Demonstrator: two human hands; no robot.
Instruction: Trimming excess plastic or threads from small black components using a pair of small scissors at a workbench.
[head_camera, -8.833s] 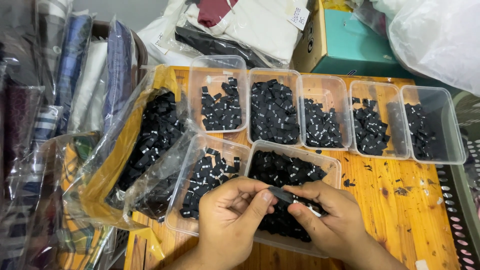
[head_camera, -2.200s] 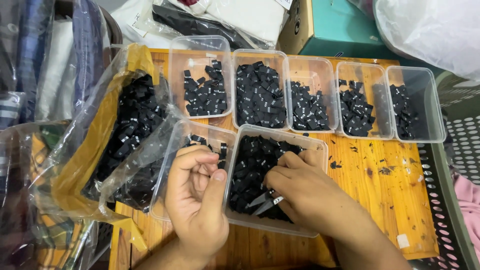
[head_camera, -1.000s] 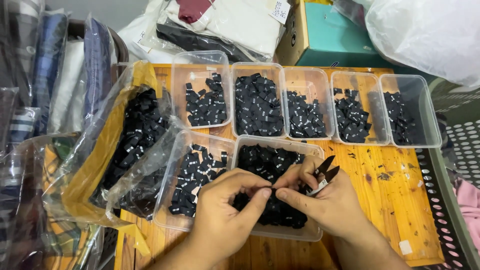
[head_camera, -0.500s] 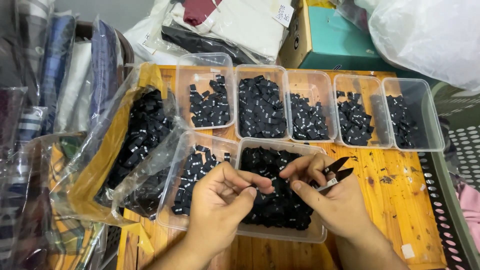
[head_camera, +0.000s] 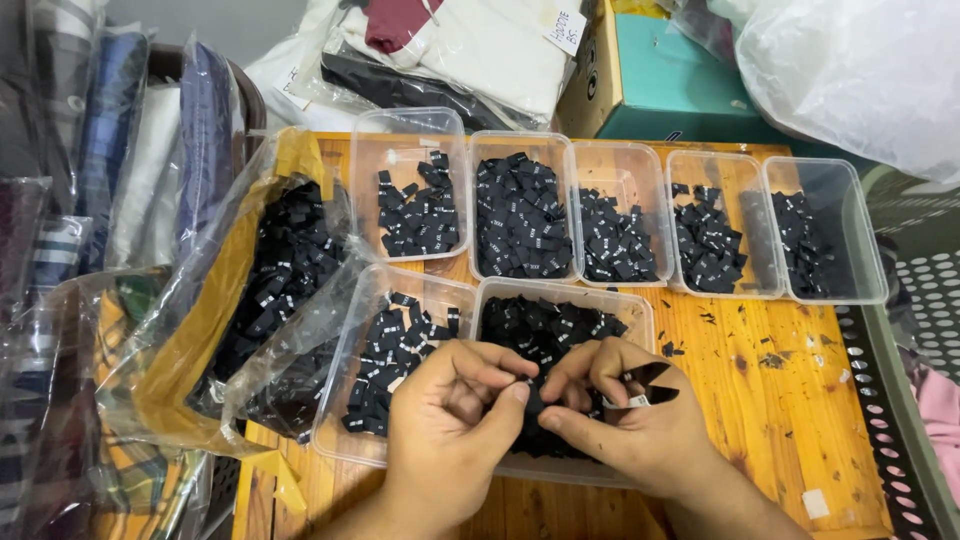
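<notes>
We see a wooden table filling the lower right and middle of the frame, its orange boards flecked with tiny black scraps. Along the left side a large clear plastic bag sags open, holding a heap of black woven labels. Across the upper middle stands a row of five clear plastic tubs, side by side and touching, each holding black labels. In front of them, toward the lower middle, sit two more tubs: the left front tub and the right front tub, the latter heaped with labels. Our hands meet above the right front tub. The left hand is curled, thumb and forefinger pinched on a small black label right at the centre of the lower frame. The right hand pinches the same label from the other side, and it also grips small black snips, whose blades stand parted and point toward the right. At the top of the frame lie folded garments in clear wrapping, beside a teal box, with a white plastic sack in the upper right corner.
</notes>
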